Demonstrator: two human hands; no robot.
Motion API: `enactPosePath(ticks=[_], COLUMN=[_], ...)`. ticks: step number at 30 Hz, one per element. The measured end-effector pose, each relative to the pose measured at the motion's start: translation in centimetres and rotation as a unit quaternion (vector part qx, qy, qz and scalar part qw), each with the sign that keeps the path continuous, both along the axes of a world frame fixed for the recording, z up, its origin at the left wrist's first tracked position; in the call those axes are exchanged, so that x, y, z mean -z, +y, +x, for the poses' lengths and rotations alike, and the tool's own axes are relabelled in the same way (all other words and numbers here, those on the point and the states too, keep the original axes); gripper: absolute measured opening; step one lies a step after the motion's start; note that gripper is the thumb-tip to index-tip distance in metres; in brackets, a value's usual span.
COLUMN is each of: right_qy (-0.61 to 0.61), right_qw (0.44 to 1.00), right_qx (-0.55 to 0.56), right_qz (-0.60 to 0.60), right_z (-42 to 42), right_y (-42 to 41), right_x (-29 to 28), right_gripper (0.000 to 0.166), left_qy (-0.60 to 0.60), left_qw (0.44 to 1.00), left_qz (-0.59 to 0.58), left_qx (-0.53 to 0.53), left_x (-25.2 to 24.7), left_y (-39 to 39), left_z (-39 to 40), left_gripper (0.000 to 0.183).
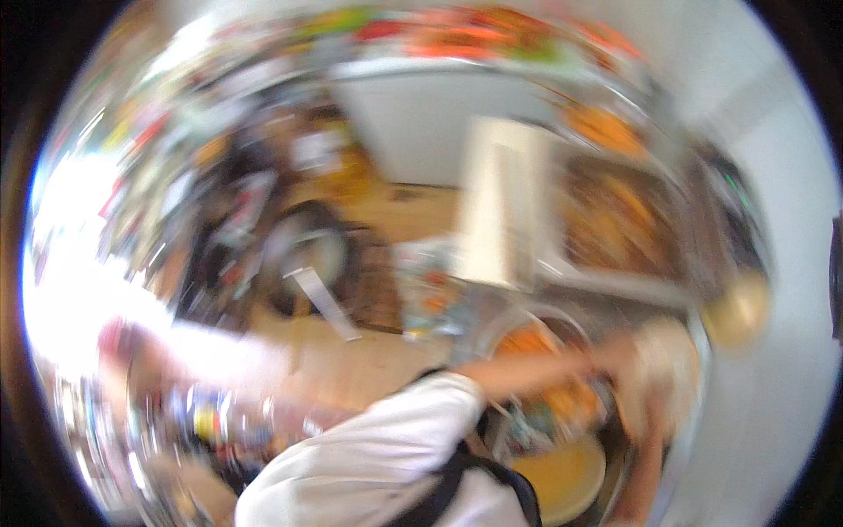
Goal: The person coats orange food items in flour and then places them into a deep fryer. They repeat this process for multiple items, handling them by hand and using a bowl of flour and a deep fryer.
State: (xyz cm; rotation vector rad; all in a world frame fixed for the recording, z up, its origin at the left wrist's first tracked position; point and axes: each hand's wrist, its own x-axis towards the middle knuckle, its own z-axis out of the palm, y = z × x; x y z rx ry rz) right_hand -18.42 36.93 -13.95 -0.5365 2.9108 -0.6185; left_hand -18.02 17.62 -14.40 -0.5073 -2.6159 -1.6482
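Observation:
Strong blur covers the picture. My left hand (619, 359) reaches out at the right, at a pale, whitish, soft-looking thing (668, 369). Just below it, my right hand (649, 412) comes up from the bottom edge and is at the same pale thing. Whether the fingers of either hand grip it cannot be told. Beneath my left forearm stands a round container (504, 319) with orange contents (527, 344). More orange pieces (573, 405) lie between my arms, above a round yellow surface (566, 477).
A rectangular metal tray (619, 283) of brown-orange pieces stands beyond my left arm, beside a cream upright panel (500, 204). A rounded yellowish object (737, 309) sits near the pale wall (784, 395). Further left is a dark round thing (309, 257) on the tan floor (395, 356).

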Motion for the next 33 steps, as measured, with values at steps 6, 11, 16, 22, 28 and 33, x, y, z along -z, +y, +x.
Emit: enactPosePath(ticks=[6,11,16,22,28,33], right_qy=[0.098,0.138,0.186,0.093,0.064,0.087], right_qw=[0.969,0.923,0.882,0.94,0.987,0.99], right_qx=[-0.1,-0.151,-0.175,-0.089,0.061,0.081], right_qz=[0.203,0.327,0.397,0.316,0.138,-0.072], right_z=[-2.1,-4.6,-5.7,-4.3,-2.6,-4.3], right_y=[3.5,3.6,5.3,3.6,7.6,3.6], right_x=[3.1,3.0,5.2,2.8,2.0,0.7], right_gripper=[0.05,0.059,0.067,0.063,0.053,0.041], left_qy=[0.146,0.112,0.102,-0.04,-0.033,-0.162], left_qw=[0.988,0.986,0.982,0.967,0.985,0.959], left_qz=[0.043,0.048,0.104,0.193,0.066,0.088], left_qx=[0.031,-0.118,-0.116,-0.163,-0.156,-0.215], left_x=[-3.9,-9.3,-13.1,-14.1,-15.3,-13.2], left_y=[-5.0,-8.0,-9.8,-11.4,-15.7,-16.5], left_z=[0.9,8.4,13.9,19.8,20.6,20.9], left_gripper=[0.035,0.028,0.026,0.019,0.024,0.025])
